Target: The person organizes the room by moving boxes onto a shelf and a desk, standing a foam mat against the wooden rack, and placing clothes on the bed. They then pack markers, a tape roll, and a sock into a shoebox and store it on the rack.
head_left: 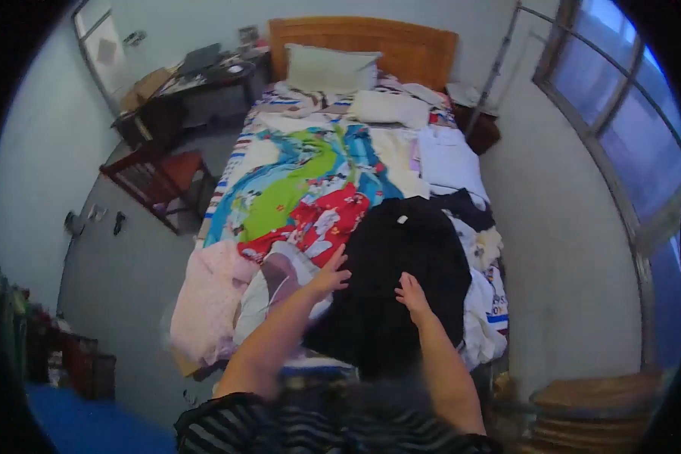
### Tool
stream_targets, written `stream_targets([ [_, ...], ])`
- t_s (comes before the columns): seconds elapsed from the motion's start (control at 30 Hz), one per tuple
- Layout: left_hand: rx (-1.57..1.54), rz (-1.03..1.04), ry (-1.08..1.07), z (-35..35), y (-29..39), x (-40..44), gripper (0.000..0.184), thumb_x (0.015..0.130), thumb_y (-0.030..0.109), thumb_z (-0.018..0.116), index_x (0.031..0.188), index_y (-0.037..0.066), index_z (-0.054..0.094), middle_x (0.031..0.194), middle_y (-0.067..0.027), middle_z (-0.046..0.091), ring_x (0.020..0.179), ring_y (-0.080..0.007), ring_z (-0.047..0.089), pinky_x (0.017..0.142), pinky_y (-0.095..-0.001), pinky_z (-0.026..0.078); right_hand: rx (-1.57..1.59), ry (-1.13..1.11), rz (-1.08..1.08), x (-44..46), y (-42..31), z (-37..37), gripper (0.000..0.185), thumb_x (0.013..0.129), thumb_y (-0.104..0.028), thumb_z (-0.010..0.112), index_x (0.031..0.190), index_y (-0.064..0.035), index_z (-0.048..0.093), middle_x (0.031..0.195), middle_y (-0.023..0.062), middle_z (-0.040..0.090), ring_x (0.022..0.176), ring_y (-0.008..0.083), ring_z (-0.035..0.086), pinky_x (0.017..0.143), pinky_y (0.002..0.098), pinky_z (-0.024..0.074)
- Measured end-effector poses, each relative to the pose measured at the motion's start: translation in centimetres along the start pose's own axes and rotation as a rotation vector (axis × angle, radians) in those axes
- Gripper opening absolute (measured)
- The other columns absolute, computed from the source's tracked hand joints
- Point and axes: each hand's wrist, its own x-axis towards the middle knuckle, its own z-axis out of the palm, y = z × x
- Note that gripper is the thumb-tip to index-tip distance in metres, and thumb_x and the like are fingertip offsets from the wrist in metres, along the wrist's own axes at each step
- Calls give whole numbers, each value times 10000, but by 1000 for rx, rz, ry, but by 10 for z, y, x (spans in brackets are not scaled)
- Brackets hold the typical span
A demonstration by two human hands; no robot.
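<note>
A black garment (pixel 405 257) lies spread over the near right part of the bed, with a small white tag near its top edge. My left hand (pixel 331 274) is over its left edge, fingers apart and holding nothing. Over the middle of the black cloth is my right hand (pixel 412 293), its fingers extended and nothing in them. Whether either hand touches the cloth is unclear. Left of the garment lie a red patterned cloth (pixel 333 219), a white and mauve piece (pixel 280 276) and a pink garment (pixel 212 295).
A green and blue patterned cloth (pixel 291 181) covers the bed's middle. Folded white clothes (pixel 450 163) lie at the right. Beyond are a pillow (pixel 331 69) and wooden headboard (pixel 363 41). A chair (pixel 163 181) and desk (pixel 204 82) stand left; windows are on the right.
</note>
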Motion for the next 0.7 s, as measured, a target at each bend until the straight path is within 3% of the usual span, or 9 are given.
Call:
stream_targets([
  [0.03,-11,18,-14,-3,0,-9,830,786,26,512,1384,284,-2,1433,-121,95,1194,-313,345,915,-467,369,-3,-34,13,1,-1,11,506,885,-420,398,1240,-61,379,1175,127,464,935,206,538,755,312,442],
  [0.07,-58,86,113,1,-2,-19,626,758,-28,443,1340,142,285,1269,-164,408,1012,-260,517,806,-382,454,5,-88,7,2,-2,21,471,888,-402,401,1197,-47,411,1114,124,499,889,198,553,730,301,447],
  [0.17,97,81,53,-30,-17,-37,392,688,-75,365,1001,11,584,867,-131,611,711,-187,588,619,-284,466,15,-221,-16,-14,-18,53,372,892,-342,420,1053,-16,500,909,103,581,733,161,578,627,262,446],
  [0.2,139,166,196,-20,-2,-60,269,627,-82,330,624,17,580,526,-49,530,460,-124,487,428,-246,363,9,-249,-33,-18,-21,64,337,891,-319,436,995,-12,526,827,90,591,669,140,575,575,245,435],
  [0.3,50,106,294,-51,-26,-88,211,625,-59,356,541,47,517,468,-34,467,397,-106,412,364,-253,291,-75,-299,-85,-33,-30,98,274,880,-274,468,870,-16,561,672,64,583,550,119,550,494,223,411],
  [0.33,91,195,300,-53,-28,-103,197,628,-33,365,505,71,477,432,-14,421,372,-96,370,346,-257,251,-115,-312,-100,-39,-33,108,261,875,-263,477,836,-21,567,636,57,575,522,118,540,479,221,405],
  [0.43,-23,138,421,-65,-39,-140,203,637,-25,367,500,75,478,438,-11,424,380,-100,372,357,-252,253,-172,-391,-92,-54,-37,138,242,866,-252,497,814,-28,573,602,49,552,466,103,504,433,207,374],
  [0.67,-213,395,752,-64,-80,-220,220,645,-34,380,498,104,466,479,19,416,415,-89,350,378,-234,232,-265,-629,-114,-52,-18,198,194,854,-211,516,819,-27,565,592,28,527,465,86,480,432,202,370],
  [0.7,-282,338,802,-62,-89,-231,217,649,-31,384,500,103,468,482,18,418,418,-88,346,380,-234,229,-290,-666,-99,-53,-15,207,190,854,-206,518,818,-25,564,598,31,530,468,88,480,436,202,372],
])
